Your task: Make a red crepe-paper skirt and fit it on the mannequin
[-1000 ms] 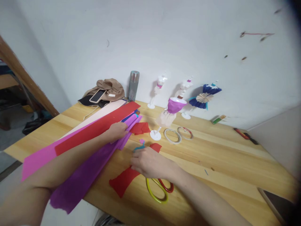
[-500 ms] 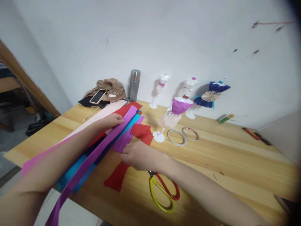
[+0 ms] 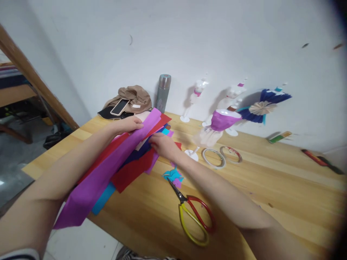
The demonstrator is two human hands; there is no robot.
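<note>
My left hand [image 3: 128,124] is closed on the upper part of a long purple strip [image 3: 108,164], paper or cloth, which slants down to the left over the pile. My right hand [image 3: 164,144] bends into the pile's right side, fingers closed at a red strip [image 3: 135,172]; the fingertips are partly hidden. Next to them lies a dark blue strip [image 3: 138,154]. A light blue piece [image 3: 103,198] sticks out below the purple one. Nearer to me lie scissors [image 3: 183,198] with one red and one yellow handle, tips by blue and purple scraps [image 3: 173,176].
Behind stand a small mannequin in a purple top [image 3: 225,121], one in dark blue [image 3: 262,106] and other white ones. Two tape rolls [image 3: 214,159] lie in front. A flask [image 3: 163,93], a brown cloth [image 3: 135,96] and a phone [image 3: 119,107] sit at the back left.
My right hand has moved up and away from me into the pile. The red strip now lies against the pile, and the scissors and scraps are uncovered. The purple strip's lower end has spread wider.
</note>
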